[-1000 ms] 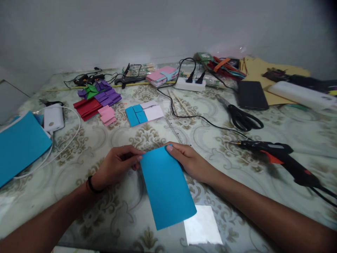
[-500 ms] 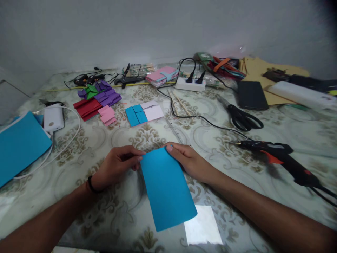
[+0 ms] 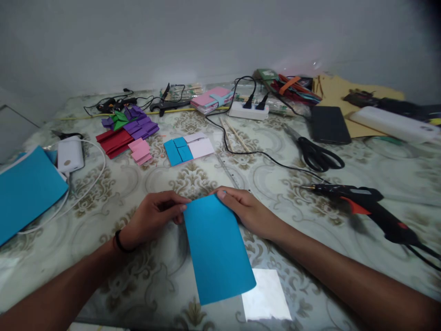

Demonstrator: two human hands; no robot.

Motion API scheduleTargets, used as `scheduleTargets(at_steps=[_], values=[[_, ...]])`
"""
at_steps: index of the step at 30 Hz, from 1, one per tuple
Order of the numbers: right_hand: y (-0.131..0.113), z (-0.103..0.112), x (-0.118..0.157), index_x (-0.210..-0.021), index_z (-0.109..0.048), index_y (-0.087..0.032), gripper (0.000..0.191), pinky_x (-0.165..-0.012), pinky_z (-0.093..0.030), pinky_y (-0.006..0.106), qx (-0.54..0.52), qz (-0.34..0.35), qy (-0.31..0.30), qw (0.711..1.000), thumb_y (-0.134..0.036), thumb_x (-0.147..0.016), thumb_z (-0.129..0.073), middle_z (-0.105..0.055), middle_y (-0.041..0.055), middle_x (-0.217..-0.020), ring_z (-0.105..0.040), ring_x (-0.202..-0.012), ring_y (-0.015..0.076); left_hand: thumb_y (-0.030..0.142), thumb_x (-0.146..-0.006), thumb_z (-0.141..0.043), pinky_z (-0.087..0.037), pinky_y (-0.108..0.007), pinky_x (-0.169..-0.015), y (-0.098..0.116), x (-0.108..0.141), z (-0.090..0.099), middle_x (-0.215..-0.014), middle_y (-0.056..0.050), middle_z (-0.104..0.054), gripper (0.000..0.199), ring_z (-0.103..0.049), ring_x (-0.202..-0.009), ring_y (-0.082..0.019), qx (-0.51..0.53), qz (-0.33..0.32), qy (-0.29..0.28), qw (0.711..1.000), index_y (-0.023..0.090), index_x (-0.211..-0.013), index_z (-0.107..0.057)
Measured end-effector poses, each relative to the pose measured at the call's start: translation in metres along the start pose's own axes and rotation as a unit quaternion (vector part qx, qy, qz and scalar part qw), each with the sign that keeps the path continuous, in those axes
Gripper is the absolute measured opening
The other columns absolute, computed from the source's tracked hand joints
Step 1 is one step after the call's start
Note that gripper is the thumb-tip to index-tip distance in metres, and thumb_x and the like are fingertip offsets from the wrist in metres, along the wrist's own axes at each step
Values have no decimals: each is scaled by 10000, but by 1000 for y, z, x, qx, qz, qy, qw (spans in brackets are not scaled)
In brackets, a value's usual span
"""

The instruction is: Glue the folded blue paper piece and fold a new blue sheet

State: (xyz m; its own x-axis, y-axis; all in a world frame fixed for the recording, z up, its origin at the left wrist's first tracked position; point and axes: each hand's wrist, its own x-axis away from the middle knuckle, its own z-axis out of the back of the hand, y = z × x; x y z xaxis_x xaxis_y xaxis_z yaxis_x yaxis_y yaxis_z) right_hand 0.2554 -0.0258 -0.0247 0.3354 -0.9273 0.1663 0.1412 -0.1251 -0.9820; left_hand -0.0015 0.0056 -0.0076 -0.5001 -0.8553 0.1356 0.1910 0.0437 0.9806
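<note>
A blue paper sheet [image 3: 218,250] hangs between my two hands above the patterned table, its lower edge slightly curved. My left hand [image 3: 155,216] pinches its top left corner between thumb and fingers. At the top right corner, my right hand [image 3: 243,209] grips the sheet, thumb on the front and the other fingers behind it, mostly hidden. A bright white patch [image 3: 267,294] shows on the table beside the sheet's lower right corner.
Folded blue and white pieces [image 3: 189,148] lie ahead, left of a clear ruler [image 3: 227,170]. Black scissors [image 3: 319,154] and a glue gun [image 3: 375,207] are at right. More blue sheets [image 3: 31,193] and a white power bank [image 3: 70,154] are at left.
The lower end of the blue sheet has swung slightly left. Both hands keep their hold with almost no movement.
</note>
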Motion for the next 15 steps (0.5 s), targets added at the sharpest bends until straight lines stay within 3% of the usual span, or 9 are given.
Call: scheduleTargets(at_steps=[8, 15], values=[[-1, -1, 0, -751, -498, -198, 516, -602, -359, 255, -28, -1, -9, 1000, -654, -991, -526, -443, -37, -697, -402, -630, 120, 228, -897, -728, -528, -215, -602, -1, 0, 1, -661, 6, -720, 115, -655, -599, -124, -14, -5, 27, 1000, 160, -967, -789], [5, -1, -1, -762, -517, -187, 529, -561, -339, 244, -37, -24, -28, 999, -678, -952, -568, -468, -46, -656, -410, -590, 106, 232, -897, -721, -515, -208, -607, -2, 0, 0, -639, 16, -717, 114, -653, -593, -119, -34, -16, 63, 997, 163, -958, -788]])
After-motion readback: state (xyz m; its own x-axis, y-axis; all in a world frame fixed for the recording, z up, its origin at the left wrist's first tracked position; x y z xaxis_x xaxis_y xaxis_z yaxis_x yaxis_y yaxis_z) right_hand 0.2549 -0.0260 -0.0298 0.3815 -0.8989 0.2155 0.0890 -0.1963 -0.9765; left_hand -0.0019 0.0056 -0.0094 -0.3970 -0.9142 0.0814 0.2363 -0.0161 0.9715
